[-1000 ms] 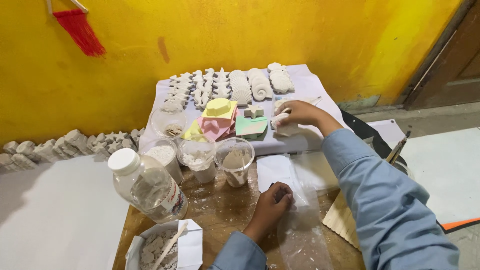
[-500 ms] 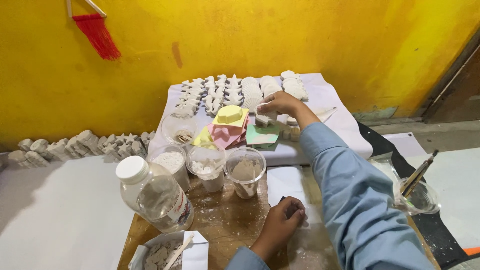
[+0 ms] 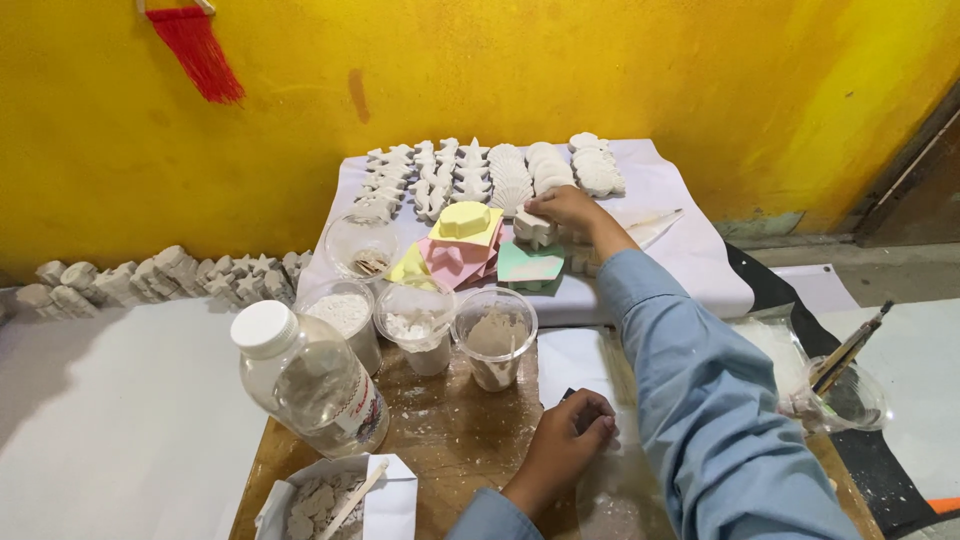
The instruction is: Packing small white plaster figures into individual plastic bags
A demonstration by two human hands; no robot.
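Observation:
My right hand (image 3: pixel 568 207) reaches out over a white cloth (image 3: pixel 690 250) and grips a small white plaster piece (image 3: pixel 533 228). It is just in front of rows of white plaster casts (image 3: pixel 500 170) shaped like stars and shells. Beside the hand lie a green mould (image 3: pixel 528 265), a pink mould (image 3: pixel 455 258) and a yellow mould (image 3: pixel 465 218). My left hand (image 3: pixel 565 440) rests with curled fingers on a white sheet (image 3: pixel 575 360) on the wooden board (image 3: pixel 450 440); something small and dark shows at its fingertips.
Three plastic cups of powder and paste (image 3: pixel 494 335) stand on the board by a capped bottle (image 3: pixel 310 380). A paper box of plaster bits (image 3: pixel 330 500) is at the near edge. A cup with brushes (image 3: pixel 840 385) is at right; more casts (image 3: pixel 150 275) line the yellow wall.
My right hand has moved left across the cloth toward the rows of casts, with the plaster piece in its fingers. My left hand stayed on the sheet. The view has shifted.

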